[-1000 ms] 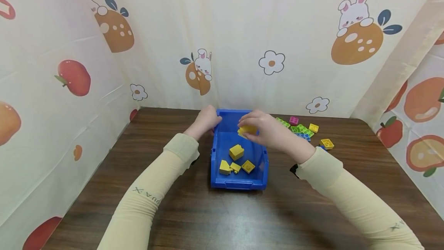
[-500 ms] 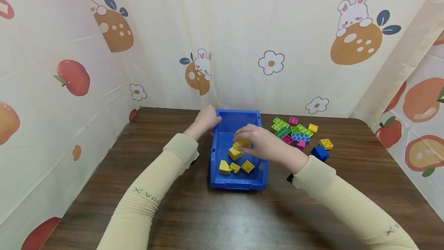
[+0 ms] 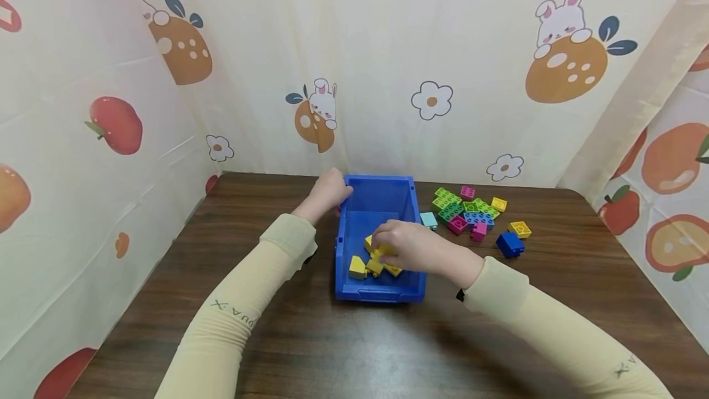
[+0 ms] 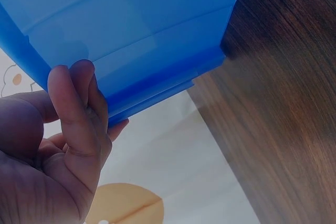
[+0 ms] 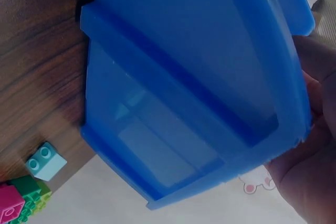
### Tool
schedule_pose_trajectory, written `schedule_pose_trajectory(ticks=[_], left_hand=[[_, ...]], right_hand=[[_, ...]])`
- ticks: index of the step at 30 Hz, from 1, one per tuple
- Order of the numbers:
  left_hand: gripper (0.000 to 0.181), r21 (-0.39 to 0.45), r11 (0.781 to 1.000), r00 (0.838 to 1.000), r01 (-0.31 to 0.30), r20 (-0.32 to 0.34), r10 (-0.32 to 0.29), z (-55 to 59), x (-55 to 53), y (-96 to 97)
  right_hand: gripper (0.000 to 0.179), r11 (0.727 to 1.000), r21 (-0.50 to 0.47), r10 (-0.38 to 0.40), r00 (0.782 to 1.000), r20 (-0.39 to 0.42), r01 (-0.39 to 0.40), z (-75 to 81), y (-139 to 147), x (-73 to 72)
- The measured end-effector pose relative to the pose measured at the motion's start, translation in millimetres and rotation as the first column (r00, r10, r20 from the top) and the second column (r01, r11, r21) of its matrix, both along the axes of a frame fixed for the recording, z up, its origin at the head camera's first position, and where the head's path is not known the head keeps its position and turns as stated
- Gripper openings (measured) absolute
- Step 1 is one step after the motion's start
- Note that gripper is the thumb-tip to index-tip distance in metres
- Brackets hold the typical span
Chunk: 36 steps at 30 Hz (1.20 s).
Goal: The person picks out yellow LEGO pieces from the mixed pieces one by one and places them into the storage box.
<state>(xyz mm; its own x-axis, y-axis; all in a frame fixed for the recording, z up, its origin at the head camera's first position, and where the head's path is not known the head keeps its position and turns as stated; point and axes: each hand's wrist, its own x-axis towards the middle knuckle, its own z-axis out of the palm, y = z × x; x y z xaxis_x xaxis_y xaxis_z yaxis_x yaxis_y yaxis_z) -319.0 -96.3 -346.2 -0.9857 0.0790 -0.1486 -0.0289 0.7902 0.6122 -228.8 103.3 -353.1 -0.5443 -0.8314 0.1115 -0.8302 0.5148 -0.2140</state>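
A blue plastic bin [image 3: 380, 294] stands on the table with several yellow toy bricks in its front part, among them a slope-topped yellow brick [image 3: 357, 268]. My left hand [image 3: 330, 189] grips the bin's left wall near the back corner; in the left wrist view, fingers [image 4: 68, 103] lie bent against the outer side. Down inside the bin, my right hand [image 3: 412, 248] holds a yellow brick [image 3: 383, 251] low over the other bricks, its fingers partly covering them. From the right wrist, the bin's outer wall [image 5: 173, 77] hides the fingertips and the brick.
Right of the bin lie a light-blue brick [image 3: 429, 220], a dark-blue brick [image 3: 510, 244], a blue brick [image 3: 479, 220], green bricks [image 3: 447, 199], pink bricks [image 3: 457, 224] and two yellow bricks, one being the nearer yellow brick [image 3: 520, 229]. A printed curtain [image 3: 376, 128] hangs behind the table.
My right hand has moved down and toward the bin's front with the yellow brick, uncovering the bricks on the right. The left hand has stayed on the bin's wall.
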Motion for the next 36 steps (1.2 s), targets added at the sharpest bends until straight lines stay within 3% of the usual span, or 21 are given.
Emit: schedule_pose_trajectory(ticks=[14,24,36], left_hand=[[0.022,-0.020,1.000,1.000,0.000,-0.011,-0.001,-3.8,1.4,-0.1],[0.023,-0.037,0.999,1.000,0.004,-0.023,-0.005,-2.1,1.4,0.6],[0.023,-0.029,1.000,1.000,0.006,-0.028,-0.007,-0.3,1.5,1.1]], right_hand=[[0.022,0.988,0.157,-0.014,0.997,0.077,0.002,-10.2,-8,9.0],[0.022,0.962,0.273,0.006,0.997,0.077,-0.027,-13.1,-12,10.0],[0.027,0.943,0.330,0.019,0.997,0.069,-0.041,-13.5,-19,8.4]])
